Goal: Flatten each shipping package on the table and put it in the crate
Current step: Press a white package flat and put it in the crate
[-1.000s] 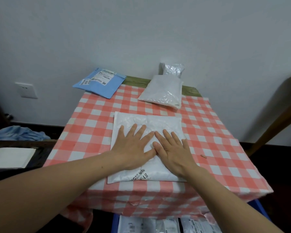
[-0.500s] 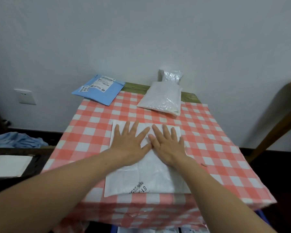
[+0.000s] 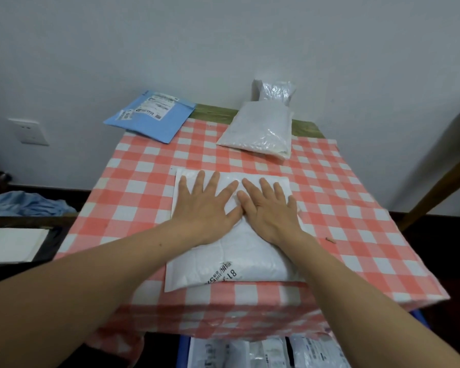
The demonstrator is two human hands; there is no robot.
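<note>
A white padded shipping package (image 3: 239, 264) lies flat at the near middle of the red-checked table (image 3: 356, 208). My left hand (image 3: 205, 205) and my right hand (image 3: 268, 208) press side by side on its far half, fingers straight and spread, thumbs touching. A blue mailer (image 3: 154, 115) lies at the far left corner. A clear bubble-wrap package (image 3: 258, 128) lies at the far right, with a smaller clear bag (image 3: 275, 90) behind it against the wall. The blue crate (image 3: 183, 349), below the table's front edge, holds several flattened packages (image 3: 271, 353).
A white wall stands right behind the table. A dark low surface with a white sheet (image 3: 11, 244) sits to the left, blue cloth (image 3: 27, 205) beyond it. A wooden chair frame (image 3: 441, 179) rises on the right. A small brown scrap (image 3: 331, 239) lies on the cloth.
Both hands have slid forward along the white package, from its near half to its far half, still pressing flat. The near end with the printed label now shows.
</note>
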